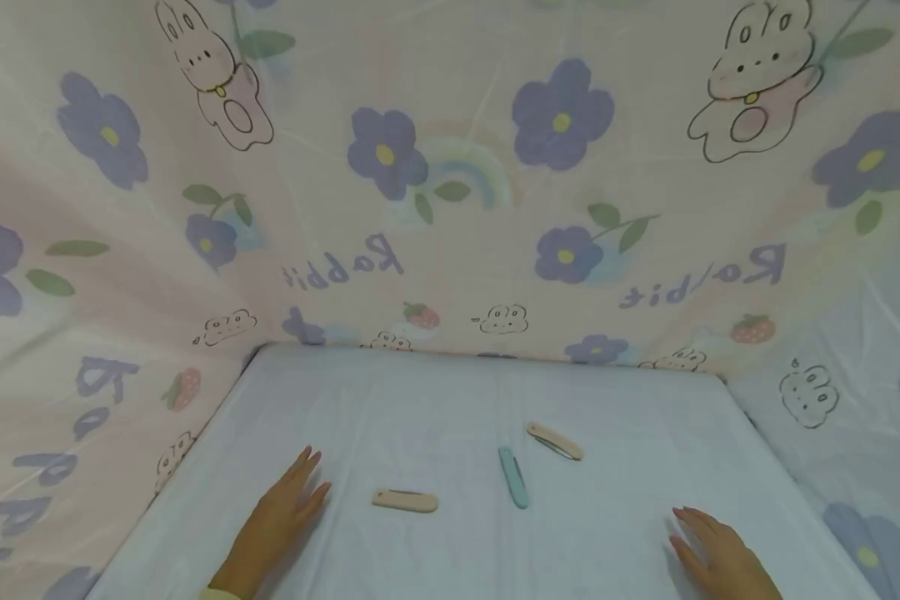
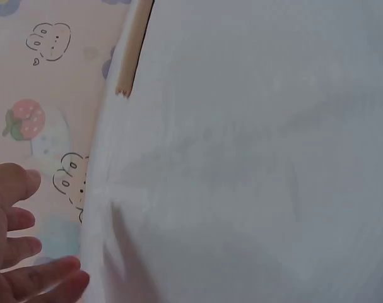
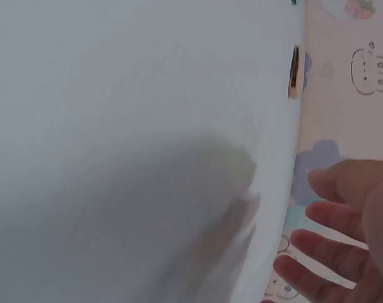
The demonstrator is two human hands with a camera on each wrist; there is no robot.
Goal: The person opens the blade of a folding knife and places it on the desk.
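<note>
Three small folded pocket knives lie on the white tabletop [image 1: 435, 400]. One beige knife [image 1: 407, 503] is nearest my left hand [image 1: 276, 515], lying crosswise to its right. Near the middle a light blue knife [image 1: 513, 479] points away from me, and another beige knife [image 1: 553, 440] lies slanted just beyond it. My left hand has its fingers extended and holds nothing. Off to the right, my right hand [image 1: 720, 554] also holds nothing, its fingers loosely spread. The left wrist view shows part of a beige knife [image 2: 134, 50]; the right wrist view has a beige one [image 3: 295, 72] at the table's far edge.
A fabric screen [image 1: 465, 225] printed with rabbits, purple flowers and strawberries stands behind the table and along both sides. Its folds meet the tabletop at the back edge. Hand shadows fall on the white surface in both wrist views.
</note>
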